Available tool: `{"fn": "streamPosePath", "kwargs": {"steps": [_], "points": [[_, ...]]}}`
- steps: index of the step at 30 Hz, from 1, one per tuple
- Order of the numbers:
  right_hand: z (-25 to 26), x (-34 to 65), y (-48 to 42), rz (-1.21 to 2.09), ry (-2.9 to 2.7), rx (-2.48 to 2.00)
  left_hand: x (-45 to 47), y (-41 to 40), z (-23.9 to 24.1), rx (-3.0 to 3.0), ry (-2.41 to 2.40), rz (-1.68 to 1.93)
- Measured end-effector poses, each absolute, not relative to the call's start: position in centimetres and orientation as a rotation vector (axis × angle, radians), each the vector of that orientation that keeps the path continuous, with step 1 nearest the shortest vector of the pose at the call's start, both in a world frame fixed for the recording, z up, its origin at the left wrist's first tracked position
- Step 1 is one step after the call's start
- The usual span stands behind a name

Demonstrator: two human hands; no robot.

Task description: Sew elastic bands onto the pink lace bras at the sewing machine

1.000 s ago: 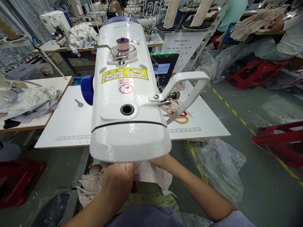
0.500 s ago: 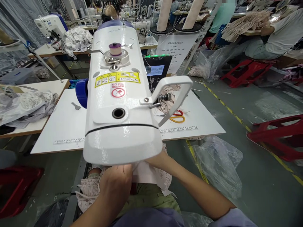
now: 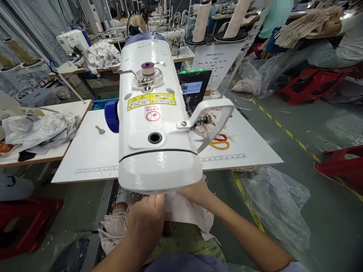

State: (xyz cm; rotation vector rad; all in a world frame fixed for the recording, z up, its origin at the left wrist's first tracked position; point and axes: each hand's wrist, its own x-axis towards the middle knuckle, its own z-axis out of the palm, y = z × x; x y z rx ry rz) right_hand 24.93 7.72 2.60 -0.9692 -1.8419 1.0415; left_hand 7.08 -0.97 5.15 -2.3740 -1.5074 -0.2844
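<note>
Slid rightward in the head view since the earlier frame: the machine (image 3: 160, 170) and table (image 3: 90, 153). Pale cloth (image 3: 181, 210) lies between the hands below the machine's near end. The left hand (image 3: 147, 218) curls at the cloth's left edge, the right hand (image 3: 197, 193) at its right; fingertips are hidden, so I cannot tell their grip.

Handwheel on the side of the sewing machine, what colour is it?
The handwheel is deep blue, best seen in the head view.
</note>
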Motion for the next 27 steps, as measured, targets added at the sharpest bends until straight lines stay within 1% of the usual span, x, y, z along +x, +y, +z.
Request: {"fn": "streamPosePath", "kwargs": {"steps": [5,13,16,18,21,23,25,27], "points": [[2.4,25.1,7.7,1.023,-1.856,-0.958,6.9,-1.1,4.9,-2.389,-1.560,-0.319],[1.4,26.1,7.2,1.118,-1.804,-1.043,6.4,-1.1,4.8,-2.390,-1.645,-0.404],[0.7,25.7,6.9,1.154,-1.790,-1.089,5.7,-1.5,4.4,-2.405,-1.728,-0.494],[0.3,25.7,6.8,1.173,-1.754,-1.115,5.3,-1.7,4.3,-2.412,-1.893,-0.596],[0.1,26.1,6.1,1.148,-1.744,-1.188,4.6,-1.6,4.4,-2.390,-2.361,-0.798],[0.5,26.5,4.9,1.103,-1.856,-1.247,4.1,-1.4,4.6,-2.446,-2.614,-0.977],[1.3,26.9,2.8,1.104,-1.999,-1.261,3.8,-1.3,5.0,-2.637,-2.726,-1.061],[2.1,27.2,0.4,1.205,-2.058,-1.204,3.7,-1.5,5.3,-2.929,-2.743,-1.014]]}}
